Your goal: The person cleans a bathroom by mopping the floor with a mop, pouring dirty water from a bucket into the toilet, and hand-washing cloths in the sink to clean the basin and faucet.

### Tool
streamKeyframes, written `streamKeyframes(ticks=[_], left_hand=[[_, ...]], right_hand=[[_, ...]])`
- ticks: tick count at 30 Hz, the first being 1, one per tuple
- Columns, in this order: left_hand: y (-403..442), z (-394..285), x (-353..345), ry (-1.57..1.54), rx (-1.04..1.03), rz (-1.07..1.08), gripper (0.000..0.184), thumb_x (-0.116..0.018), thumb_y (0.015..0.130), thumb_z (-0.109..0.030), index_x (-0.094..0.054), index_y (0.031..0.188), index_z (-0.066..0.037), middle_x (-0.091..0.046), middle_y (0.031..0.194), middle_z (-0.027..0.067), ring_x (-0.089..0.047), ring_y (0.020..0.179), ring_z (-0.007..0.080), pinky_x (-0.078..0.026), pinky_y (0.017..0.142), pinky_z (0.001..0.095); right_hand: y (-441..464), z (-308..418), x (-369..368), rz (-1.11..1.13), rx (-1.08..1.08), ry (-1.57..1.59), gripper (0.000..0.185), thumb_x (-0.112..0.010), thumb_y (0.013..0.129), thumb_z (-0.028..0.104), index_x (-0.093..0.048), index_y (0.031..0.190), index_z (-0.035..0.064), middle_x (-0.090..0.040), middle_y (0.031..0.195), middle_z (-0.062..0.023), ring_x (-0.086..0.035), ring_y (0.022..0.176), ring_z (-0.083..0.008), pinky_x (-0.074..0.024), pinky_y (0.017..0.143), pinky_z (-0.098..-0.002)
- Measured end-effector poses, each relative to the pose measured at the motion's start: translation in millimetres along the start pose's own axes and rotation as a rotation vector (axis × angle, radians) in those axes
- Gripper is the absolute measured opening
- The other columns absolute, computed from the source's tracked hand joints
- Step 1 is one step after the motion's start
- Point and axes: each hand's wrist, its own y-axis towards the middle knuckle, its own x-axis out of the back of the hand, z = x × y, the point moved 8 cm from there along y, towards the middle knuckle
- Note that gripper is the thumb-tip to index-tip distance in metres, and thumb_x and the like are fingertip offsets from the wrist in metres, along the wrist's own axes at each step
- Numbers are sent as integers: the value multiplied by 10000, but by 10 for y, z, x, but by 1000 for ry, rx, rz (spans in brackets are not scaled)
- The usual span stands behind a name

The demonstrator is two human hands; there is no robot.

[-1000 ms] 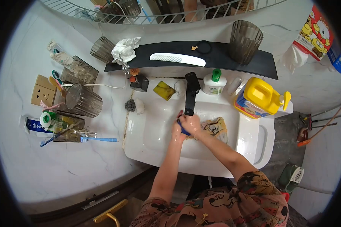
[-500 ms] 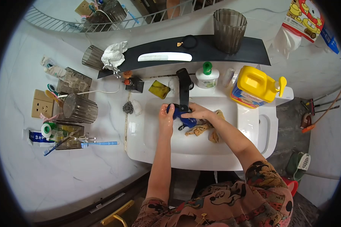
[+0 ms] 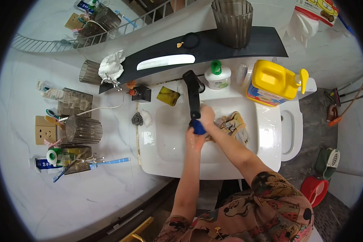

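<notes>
Inside the white sink (image 3: 169, 155), patterned cloth (image 3: 234, 128) lies crumpled beside the right forearm. 2 hands come together under the black tap (image 3: 192, 97), the left (image 3: 195, 139) and right (image 3: 207, 117) clamped on blue cloth (image 3: 198, 126). Behind them, the smaller yellow sponge (image 3: 168, 96) rests on the sink's rim.

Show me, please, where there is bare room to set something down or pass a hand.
Bare: the sink between the white wad and left hand; the right end of the black shelf, beyond the large cup.
Crowded: the back rim, with sponge, tap, soap bottle and yellow jug.
</notes>
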Motion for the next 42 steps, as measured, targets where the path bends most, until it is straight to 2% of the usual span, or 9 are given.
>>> streamKeyframes(ticks=[5, 9, 11, 17, 20, 30, 33, 35, 42], left_hand=[[142, 28, -131, -112, 263, 681, 247, -428, 898, -134, -524, 1108, -44, -574, 988, 94, -586, 939, 238, -482, 810, 407], [-160, -32, -153, 149, -32, -37, 260, -417, 900, -207, -533, 1053, -32, -578, 963, 104, -593, 894, 253, -479, 815, 400], [149, 8, -165, -29, 202, 501, 265, -440, 905, -136, -501, 1138, -25, -577, 1051, 113, -580, 973, 251, -469, 855, 404], [-131, -13, -152, 276, 26, 23, 295, -460, 930, -238, -515, 1124, -23, -579, 1017, 108, -584, 984, 246, -485, 857, 409], [147, 11, -157, -116, 252, 760, 330, -439, 947, -296, -507, 1161, -55, -560, 1150, 118, -553, 1054, 250, -449, 888, 414], [133, -89, 162, 117, 97, 63, 418, -435, 942, -455, -461, 1221, -143, -534, 1175, 58, -527, 1078, 241, -447, 884, 407], [-5, 50, -657, -448, 42, 992, 422, -469, 934, -386, -464, 1238, -94, -549, 1144, 70, -529, 1091, 221, -449, 918, 401], [-132, 68, -183, 74, 89, -8, 359, -511, 918, -295, -496, 1187, -57, -565, 1100, 87, -559, 1046, 214, -466, 907, 369], [-143, -20, -288, 213, 98, 113, 261, -388, 933, -128, -495, 1144, -17, -574, 1109, 114, -552, 1068, 245, -433, 949, 414]], right_hand=[[-668, 342, -111, -5, 472, 42, 327, -603, 702, 347, -639, 677, 22, -600, 672, -225, -606, 677, -402, -489, 628, -452], [-96, 41, 51, 12, 139, -121, 342, -573, 728, 343, -654, 680, 14, -613, 724, -242, -610, 697, -396, -491, 678, -466], [-467, 223, -60, 41, 300, -72, 361, -588, 724, 364, -633, 651, 14, -608, 708, -246, -610, 675, -396, -490, 639, -464], [-89, 42, -41, 24, 193, -138, 356, -592, 728, 352, -624, 667, 3, -597, 681, -252, -605, 672, -404, -489, 627, -473], [-506, 301, -198, 141, 316, -99, 341, -589, 736, 355, -615, 713, 16, -609, 715, -236, -603, 681, -421, -486, 628, -491], [-441, 36, -139, 97, 118, 217, 361, -569, 791, 421, -633, 838, 69, -628, 813, -234, -608, 797, -406, -468, 702, -482], [-269, 202, -24, 25, 202, 38, 358, -593, 748, 415, -645, 755, 61, -619, 727, -214, -617, 733, -389, -477, 679, -483], [-168, 295, 30, -19, 248, -75, 359, -609, 719, 411, -653, 700, 55, -612, 670, -201, -623, 690, -377, -483, 664, -484], [-428, 261, 22, -1, 348, -153, 441, -541, 784, 415, -647, 707, -6, -616, 718, -244, -616, 702, -405, -485, 668, -472]])
